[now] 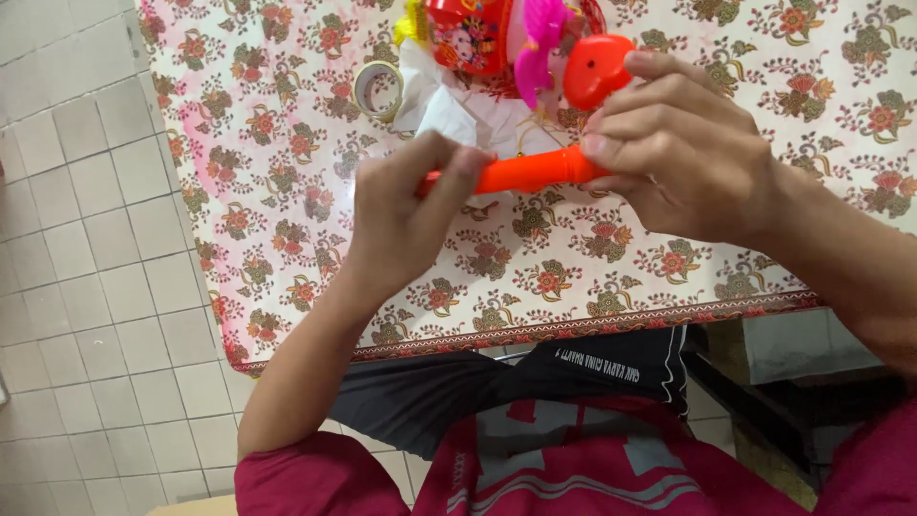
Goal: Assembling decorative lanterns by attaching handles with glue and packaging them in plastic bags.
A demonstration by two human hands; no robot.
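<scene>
A floral tablecloth (592,277) fills the upper frame, where, at centre, the right hand (683,153) and left hand (411,205) both close around an orange toy handle (530,172), a tape roll (378,91) lying upper left of them.

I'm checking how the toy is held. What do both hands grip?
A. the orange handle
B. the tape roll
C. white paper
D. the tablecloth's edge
A: the left hand and right hand each close on an end of the orange handle; the tape roll lies untouched on the table.
</scene>
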